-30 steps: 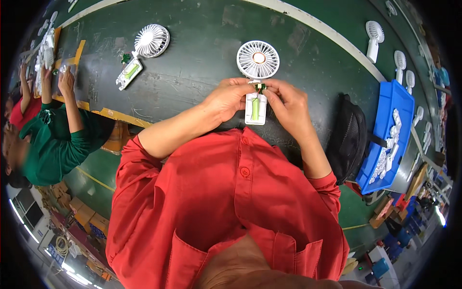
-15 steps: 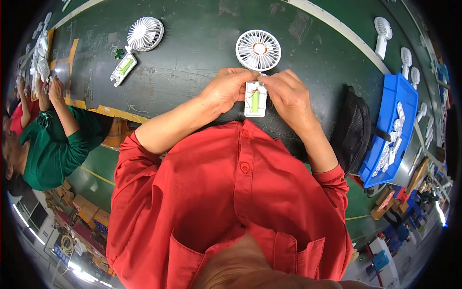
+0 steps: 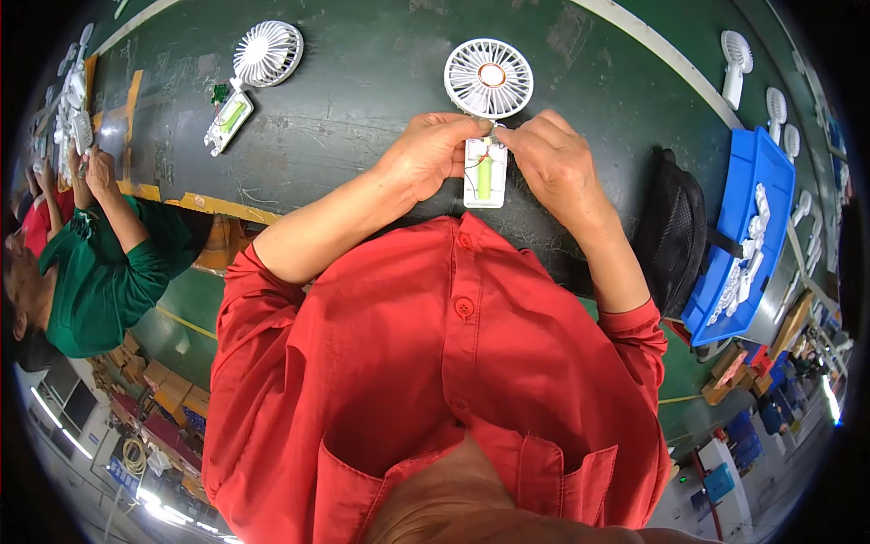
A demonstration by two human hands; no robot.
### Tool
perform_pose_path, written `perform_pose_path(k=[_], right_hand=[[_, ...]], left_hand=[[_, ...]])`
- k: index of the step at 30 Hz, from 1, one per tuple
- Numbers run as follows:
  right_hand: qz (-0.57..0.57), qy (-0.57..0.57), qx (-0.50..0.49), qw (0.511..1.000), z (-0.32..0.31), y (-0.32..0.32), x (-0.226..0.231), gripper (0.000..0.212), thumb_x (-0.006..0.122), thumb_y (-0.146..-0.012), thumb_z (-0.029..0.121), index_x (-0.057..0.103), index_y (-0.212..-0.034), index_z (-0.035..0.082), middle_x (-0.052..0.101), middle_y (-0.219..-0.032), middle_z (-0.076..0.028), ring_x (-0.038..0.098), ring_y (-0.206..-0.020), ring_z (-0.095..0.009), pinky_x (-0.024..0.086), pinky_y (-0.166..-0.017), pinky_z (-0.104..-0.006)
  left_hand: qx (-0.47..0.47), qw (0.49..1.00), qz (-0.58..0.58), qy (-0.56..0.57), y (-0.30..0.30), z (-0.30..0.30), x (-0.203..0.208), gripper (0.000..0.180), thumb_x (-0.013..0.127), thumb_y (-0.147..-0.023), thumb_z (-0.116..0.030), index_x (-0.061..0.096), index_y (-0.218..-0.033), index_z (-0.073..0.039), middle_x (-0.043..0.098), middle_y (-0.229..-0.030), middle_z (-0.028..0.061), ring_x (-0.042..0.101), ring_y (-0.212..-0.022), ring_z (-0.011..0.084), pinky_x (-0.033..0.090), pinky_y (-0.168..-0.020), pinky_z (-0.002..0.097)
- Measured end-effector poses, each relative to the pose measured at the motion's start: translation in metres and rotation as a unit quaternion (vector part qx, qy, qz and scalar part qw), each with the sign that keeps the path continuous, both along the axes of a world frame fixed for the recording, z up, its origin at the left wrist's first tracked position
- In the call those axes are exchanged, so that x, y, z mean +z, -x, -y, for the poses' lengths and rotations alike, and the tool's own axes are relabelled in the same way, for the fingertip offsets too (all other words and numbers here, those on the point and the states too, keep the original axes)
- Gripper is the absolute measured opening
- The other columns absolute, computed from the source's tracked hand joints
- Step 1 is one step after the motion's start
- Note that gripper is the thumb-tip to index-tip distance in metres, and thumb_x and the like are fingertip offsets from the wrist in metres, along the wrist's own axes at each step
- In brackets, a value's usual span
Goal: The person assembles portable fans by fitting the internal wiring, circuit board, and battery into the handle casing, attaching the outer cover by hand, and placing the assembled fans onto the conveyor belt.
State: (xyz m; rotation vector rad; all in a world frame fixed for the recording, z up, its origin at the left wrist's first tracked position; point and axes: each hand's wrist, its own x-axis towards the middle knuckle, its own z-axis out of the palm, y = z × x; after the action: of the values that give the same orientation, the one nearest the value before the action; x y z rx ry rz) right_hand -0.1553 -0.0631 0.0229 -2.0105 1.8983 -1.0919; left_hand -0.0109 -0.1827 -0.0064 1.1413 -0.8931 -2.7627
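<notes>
Both left hand [image 3: 428, 156] and right hand [image 3: 555, 170] sit at neck of white fan [image 3: 491, 76], fingertips drawn narrow; cannot tell what lies pinched between. Fan lies on worktop [image 3: 362, 77], open handle [image 3: 472, 194] toward person. Best: handle flat, left steadying, right nudging gently, thin wires [image 3: 474, 167] slack beside green battery [image 3: 485, 178].

From where I stand, not a word, number or sign can be read; the white fan [image 3: 490, 76], its green cell [image 3: 485, 179] and the blue tray [image 3: 739, 181] show me nothing legible. A small blue panel [image 3: 124, 473] off at the lower left seems marked; too tiny and blurred to make out.
</notes>
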Motion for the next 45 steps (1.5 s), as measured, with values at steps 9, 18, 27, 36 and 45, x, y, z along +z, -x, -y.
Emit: perform_pose_path(k=[9, 18, 27, 36, 45], right_hand=[[-0.102, -0.024, 0.029, 0.994, -0.005, -0.004, 0.003, 0.025, 0.062, -0.068, 0.004, 0.064, -0.093, 0.001, 0.051, -0.075, -0.005, 0.053, -0.075, -0.021, 0.049, -0.061, -0.0319], [-0.136, -0.036, 0.069, 0.988, -0.002, -0.003, 0.012, 0.023, 0.062, -0.067, 0.003, 0.062, -0.090, -0.001, 0.052, -0.076, -0.005, 0.053, -0.077, -0.021, 0.050, -0.064, -0.0308], [-0.213, -0.082, 0.116, 0.967, -0.001, -0.005, 0.016, 0.023, 0.062, -0.067, 0.009, 0.061, -0.088, -0.001, 0.051, -0.082, -0.004, 0.052, -0.087, -0.020, 0.050, -0.069, -0.0322], [-0.149, -0.051, 0.115, 0.981, -0.001, 0.002, 0.007, 0.025, 0.061, -0.067, 0.007, 0.057, -0.091, 0.002, 0.050, -0.080, -0.005, 0.053, -0.082, -0.022, 0.050, -0.068, -0.0334], [-0.154, -0.075, 0.031, 0.985, -0.002, 0.005, 0.012, 0.022, 0.060, -0.069, 0.007, 0.061, -0.091, 0.008, 0.051, -0.081, -0.005, 0.055, -0.082, -0.022, 0.049, -0.067, -0.0323]], left_hand=[[0.010, 1.000, -0.017, -0.001, -0.001, -0.002, 0.003, 0.019, 0.058, -0.088, -0.014, 0.062, -0.096, 0.003, 0.066, -0.086, 0.0080, 0.064, -0.074, 0.0145, 0.055, -0.067, 0.0303], [0.003, 0.999, -0.034, -0.016, -0.003, -0.003, 0.003, 0.018, 0.057, -0.089, -0.014, 0.061, -0.096, 0.002, 0.065, -0.089, 0.0091, 0.064, -0.079, 0.0163, 0.053, -0.071, 0.0301], [-0.006, 1.000, -0.010, 0.007, -0.004, -0.004, 0.000, 0.018, 0.055, -0.090, -0.014, 0.060, -0.098, 0.002, 0.064, -0.089, 0.0092, 0.064, -0.078, 0.0173, 0.054, -0.071, 0.0321], [-0.016, 1.000, -0.020, -0.005, -0.003, 0.000, 0.006, 0.020, 0.056, -0.089, -0.014, 0.060, -0.097, 0.004, 0.064, -0.087, 0.0090, 0.064, -0.074, 0.0173, 0.055, -0.068, 0.0313], [-0.040, 0.998, 0.028, 0.035, 0.006, -0.003, 0.000, 0.017, 0.061, -0.088, -0.015, 0.062, -0.094, 0.002, 0.065, -0.086, 0.0098, 0.065, -0.074, 0.0164, 0.055, -0.067, 0.0317]])
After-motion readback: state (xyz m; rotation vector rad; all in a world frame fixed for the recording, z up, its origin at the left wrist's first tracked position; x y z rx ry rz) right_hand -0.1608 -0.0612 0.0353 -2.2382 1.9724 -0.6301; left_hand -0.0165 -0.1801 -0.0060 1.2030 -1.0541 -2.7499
